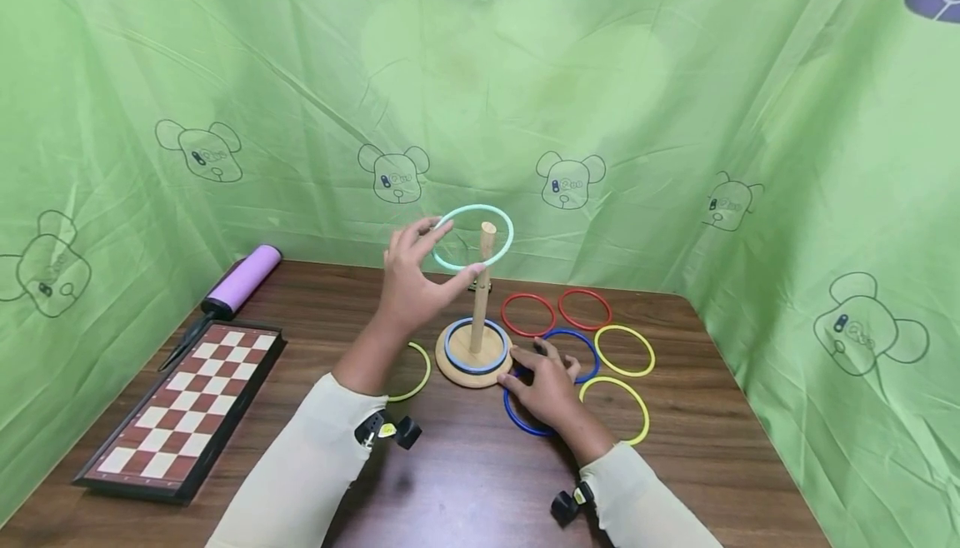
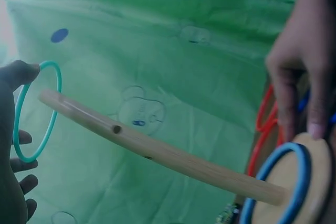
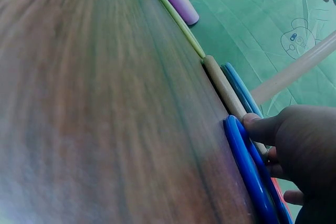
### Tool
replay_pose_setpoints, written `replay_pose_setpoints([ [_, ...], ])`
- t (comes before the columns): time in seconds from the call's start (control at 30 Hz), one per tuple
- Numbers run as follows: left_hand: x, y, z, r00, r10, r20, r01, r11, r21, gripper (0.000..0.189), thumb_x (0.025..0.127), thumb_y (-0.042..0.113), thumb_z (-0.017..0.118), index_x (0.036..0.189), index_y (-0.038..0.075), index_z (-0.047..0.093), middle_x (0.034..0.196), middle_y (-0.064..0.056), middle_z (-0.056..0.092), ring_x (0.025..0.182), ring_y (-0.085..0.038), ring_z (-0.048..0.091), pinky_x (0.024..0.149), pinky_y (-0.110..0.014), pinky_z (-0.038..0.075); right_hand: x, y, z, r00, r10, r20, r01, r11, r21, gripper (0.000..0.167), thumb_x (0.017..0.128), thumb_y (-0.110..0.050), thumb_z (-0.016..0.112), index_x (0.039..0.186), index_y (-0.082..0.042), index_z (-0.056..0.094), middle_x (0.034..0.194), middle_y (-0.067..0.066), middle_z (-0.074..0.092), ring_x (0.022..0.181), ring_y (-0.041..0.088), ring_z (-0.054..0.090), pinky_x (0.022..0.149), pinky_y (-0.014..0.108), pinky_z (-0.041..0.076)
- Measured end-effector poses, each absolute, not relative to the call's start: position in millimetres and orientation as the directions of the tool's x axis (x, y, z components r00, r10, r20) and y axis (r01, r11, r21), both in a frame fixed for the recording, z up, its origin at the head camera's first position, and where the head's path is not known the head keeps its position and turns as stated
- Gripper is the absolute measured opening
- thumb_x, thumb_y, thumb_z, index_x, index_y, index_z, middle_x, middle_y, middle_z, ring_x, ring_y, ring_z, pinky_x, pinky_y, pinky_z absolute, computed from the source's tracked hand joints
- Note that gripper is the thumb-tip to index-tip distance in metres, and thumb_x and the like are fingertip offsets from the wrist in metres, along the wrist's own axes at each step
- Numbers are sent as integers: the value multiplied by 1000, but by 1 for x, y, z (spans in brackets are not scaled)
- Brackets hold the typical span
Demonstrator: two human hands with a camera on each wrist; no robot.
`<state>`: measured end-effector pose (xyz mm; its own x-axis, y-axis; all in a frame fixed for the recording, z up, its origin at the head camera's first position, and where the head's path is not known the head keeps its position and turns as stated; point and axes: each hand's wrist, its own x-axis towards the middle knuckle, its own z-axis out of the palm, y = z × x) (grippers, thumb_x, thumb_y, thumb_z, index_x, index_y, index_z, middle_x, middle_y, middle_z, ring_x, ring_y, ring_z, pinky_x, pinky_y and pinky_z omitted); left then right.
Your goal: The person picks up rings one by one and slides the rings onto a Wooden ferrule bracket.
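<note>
My left hand (image 1: 415,281) pinches a mint-green ring (image 1: 512,236) between thumb and fingers, at the top of a wooden peg (image 1: 478,306). The peg's tip shows inside the ring in both the head and left wrist views. Around the foot of the peg, a light blue ring (image 2: 302,182) lies on the round wooden base (image 1: 467,379) of the ring toss stand. My right hand (image 1: 551,390) holds the base's right edge with thumb and fingertips. Under and beside that hand lie two dark blue rings (image 1: 525,427), partly hidden.
Two red rings (image 1: 528,295) and two yellow rings (image 1: 647,415) lie right of the stand. A yellow-green ring (image 1: 423,381) is partly behind my left arm. At left are a checkered board (image 1: 180,398) and a purple cylinder with a black end (image 1: 247,277). Green curtains (image 1: 480,98) surround the table.
</note>
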<state>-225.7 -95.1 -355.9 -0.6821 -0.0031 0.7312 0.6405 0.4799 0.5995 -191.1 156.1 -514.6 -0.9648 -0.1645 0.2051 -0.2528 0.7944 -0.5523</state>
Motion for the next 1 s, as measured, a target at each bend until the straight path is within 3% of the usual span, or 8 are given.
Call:
replay_pose_setpoints([
  [0.3,-221,-97,-393,-739,76,669,603,520,606,77,81,40,95,145,5,71,154,-20,63,144,-45,51,112,-72,34,-192,155,-515,-965,-173,199,-255,802,-540,55,97,-41,84,146,-17,73,146,3,74,160,41,42,119,80,13],
  [0.67,-219,-101,-446,-820,200,536,546,553,629,82,84,45,94,149,5,67,159,-13,61,145,-38,49,110,-63,35,-190,157,-515,-967,-165,195,-247,799,-548,55,96,-41,85,144,-15,74,143,6,76,157,42,46,119,80,14],
  [1.0,-228,-103,-484,-824,274,495,542,636,549,86,82,51,94,147,3,68,158,-17,61,142,-39,52,111,-61,36,-191,156,-515,-961,-177,212,-266,801,-537,56,96,-40,85,145,-15,73,144,6,75,156,43,47,118,82,14],
])
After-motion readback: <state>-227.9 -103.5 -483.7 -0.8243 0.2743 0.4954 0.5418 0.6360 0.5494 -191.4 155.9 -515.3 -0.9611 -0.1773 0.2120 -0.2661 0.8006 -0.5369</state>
